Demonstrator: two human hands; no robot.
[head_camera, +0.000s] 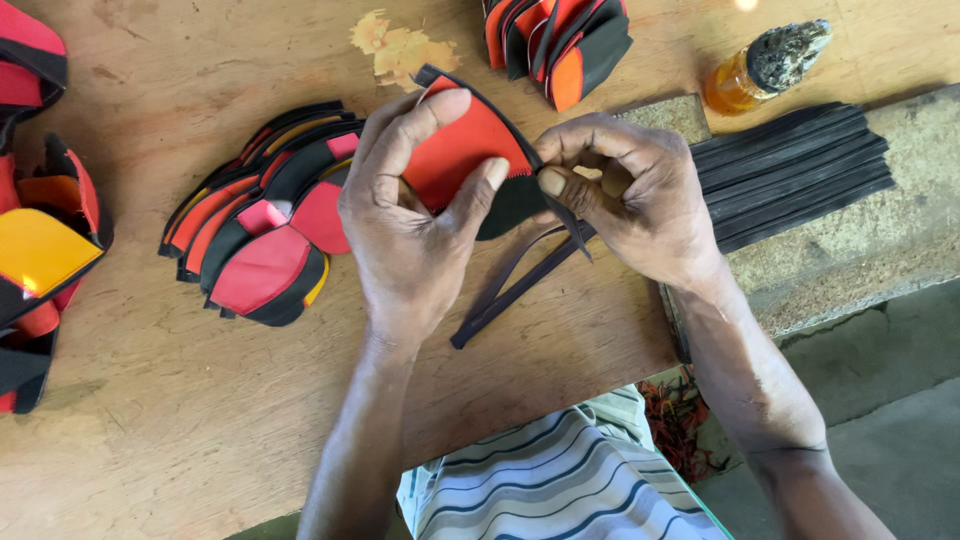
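My left hand (405, 225) grips an orange-red curved piece with a black border (460, 150), thumb on its right side and fingers over its top. My right hand (625, 195) pinches a thin black strip (520, 280) against the piece's right edge. The strip's loose end trails down onto the wooden table (180, 420).
A fanned pile of red, pink and black pieces (265, 235) lies left of my hands. More such pieces sit at the far left (40, 250) and at the top (560, 40). A bundle of black strips (790, 170) rests at right beside a small amber bottle (760, 70).
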